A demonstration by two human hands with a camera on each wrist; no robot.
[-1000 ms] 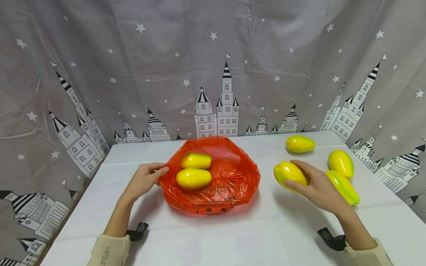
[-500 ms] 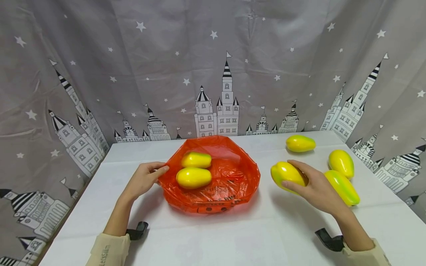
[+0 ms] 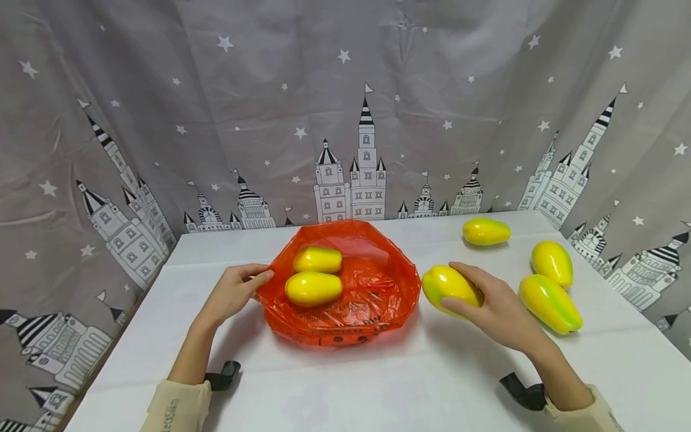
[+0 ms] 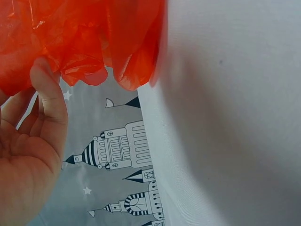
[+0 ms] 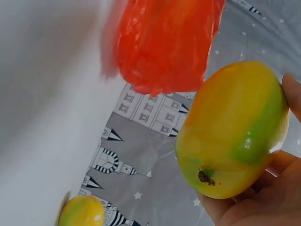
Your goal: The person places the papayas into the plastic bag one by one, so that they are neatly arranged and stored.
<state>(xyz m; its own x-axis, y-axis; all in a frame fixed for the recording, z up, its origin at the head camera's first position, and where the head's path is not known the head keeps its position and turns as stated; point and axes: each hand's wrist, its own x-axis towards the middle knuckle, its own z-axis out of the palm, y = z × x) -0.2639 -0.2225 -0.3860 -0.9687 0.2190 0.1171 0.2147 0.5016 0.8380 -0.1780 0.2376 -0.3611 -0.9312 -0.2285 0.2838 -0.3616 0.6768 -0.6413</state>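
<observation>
A red plastic bag stands with its mouth spread on the white table, and two yellow mangoes lie inside on its left side. My left hand pinches the bag's left rim between thumb and fingers; in the left wrist view the thumb presses the crumpled red film. Just right of the bag, my right hand grips another yellow-green mango above the table. The right wrist view shows this mango with its brown stem end, close to the bag's side.
Three more mangoes lie at the right: one at the back, one near the right edge and one in front of it. A grey curtain printed with castles and stars hangs behind the white table.
My right hand has carried its mango leftward, from near the other mangoes to the bag's right rim. The left hand and the bag have stayed in place.
</observation>
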